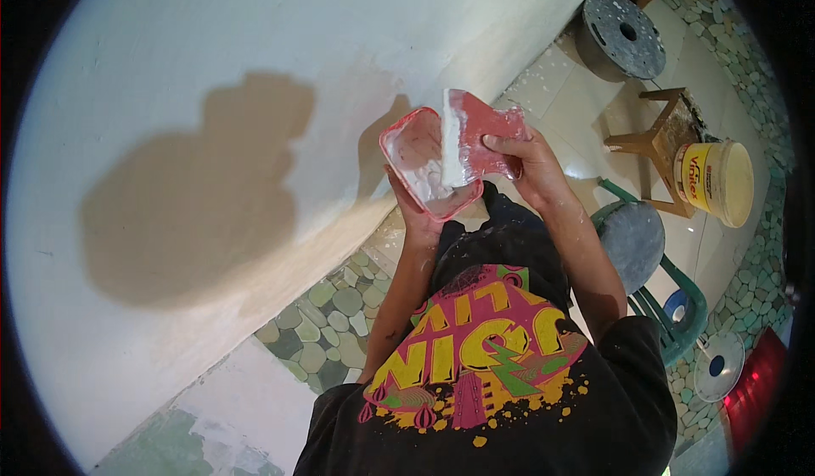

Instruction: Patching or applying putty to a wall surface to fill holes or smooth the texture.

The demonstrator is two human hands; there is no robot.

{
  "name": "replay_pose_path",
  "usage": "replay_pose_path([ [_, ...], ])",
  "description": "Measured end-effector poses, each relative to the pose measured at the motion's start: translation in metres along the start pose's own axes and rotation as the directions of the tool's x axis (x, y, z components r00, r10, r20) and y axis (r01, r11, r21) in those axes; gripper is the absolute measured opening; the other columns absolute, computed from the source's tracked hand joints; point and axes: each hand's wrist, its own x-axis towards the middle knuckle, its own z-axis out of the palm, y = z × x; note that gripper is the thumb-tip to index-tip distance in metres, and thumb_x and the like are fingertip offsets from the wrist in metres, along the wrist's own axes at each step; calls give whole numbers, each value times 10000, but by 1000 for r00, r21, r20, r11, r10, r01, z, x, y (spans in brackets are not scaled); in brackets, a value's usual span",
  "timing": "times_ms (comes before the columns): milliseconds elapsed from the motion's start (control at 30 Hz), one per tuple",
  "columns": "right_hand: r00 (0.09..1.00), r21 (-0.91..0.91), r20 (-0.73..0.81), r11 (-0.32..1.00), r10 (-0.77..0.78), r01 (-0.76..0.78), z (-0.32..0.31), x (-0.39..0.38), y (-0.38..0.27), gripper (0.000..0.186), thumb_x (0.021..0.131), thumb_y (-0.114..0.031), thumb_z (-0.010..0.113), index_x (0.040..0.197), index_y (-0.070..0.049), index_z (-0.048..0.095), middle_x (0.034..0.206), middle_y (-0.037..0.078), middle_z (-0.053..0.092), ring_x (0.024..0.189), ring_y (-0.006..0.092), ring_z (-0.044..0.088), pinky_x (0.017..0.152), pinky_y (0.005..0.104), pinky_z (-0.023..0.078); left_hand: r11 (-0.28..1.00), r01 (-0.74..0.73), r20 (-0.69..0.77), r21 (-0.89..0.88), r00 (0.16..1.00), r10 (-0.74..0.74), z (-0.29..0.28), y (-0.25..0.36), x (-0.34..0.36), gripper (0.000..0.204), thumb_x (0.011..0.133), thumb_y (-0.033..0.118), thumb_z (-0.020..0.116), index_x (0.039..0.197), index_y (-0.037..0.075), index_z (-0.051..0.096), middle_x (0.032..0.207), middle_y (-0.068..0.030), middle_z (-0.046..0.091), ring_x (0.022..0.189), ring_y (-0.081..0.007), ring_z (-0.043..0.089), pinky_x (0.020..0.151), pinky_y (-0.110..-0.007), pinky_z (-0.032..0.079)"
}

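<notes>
My left hand (413, 210) grips a red-rimmed plastic tub (407, 136) from below and the side, its mouth tipped toward me. White paste (430, 179) lies in its lower part and is smeared on its inner walls. In my right hand (536, 166) is a red putty spreader (486, 132), thumb on its face. A thick band of white paste runs along the spreader's straight left edge. That edge is over the tub's right side; whether it touches the rim I cannot tell.
A pale wall (356, 26) rises on the left, with my shadow on it. To the right stand a round dark lidded pot (620, 39), a wooden stool (649, 140), a yellow-labelled bucket (730, 183) and a green chair (683, 306). Pebble-patterned tiles (327, 323) run along the floor.
</notes>
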Motion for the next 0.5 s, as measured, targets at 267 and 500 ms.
replay_pose_path([
  [267, 985, 175, -53, 969, -165, 172, -16, 60, 46, 365, 867, 34, 735, 1221, -14, 660, 1146, 81, 728, 1028, 184, 701, 926, 353, 563, 911, 122, -39, -395, 988, -150, -66, -19, 3, 604, 1045, 528, 453, 1499, 131, 485, 1419, -204, 572, 1269, -398, 567, 1099, -570, 462],
  [500, 26, -388, 775, -443, -632, 808, -14, 154, 59, 315, 925, -162, 653, 1236, -173, 704, 1390, 92, 632, 1281, 266, 614, 1088, 424, 481, 903, 180, -141, -389, 958, -252, -106, -29, -17, 713, 1020, 565, 471, 1500, 38, 461, 1359, -258, 593, 1186, -439, 603, 1091, -570, 469],
])
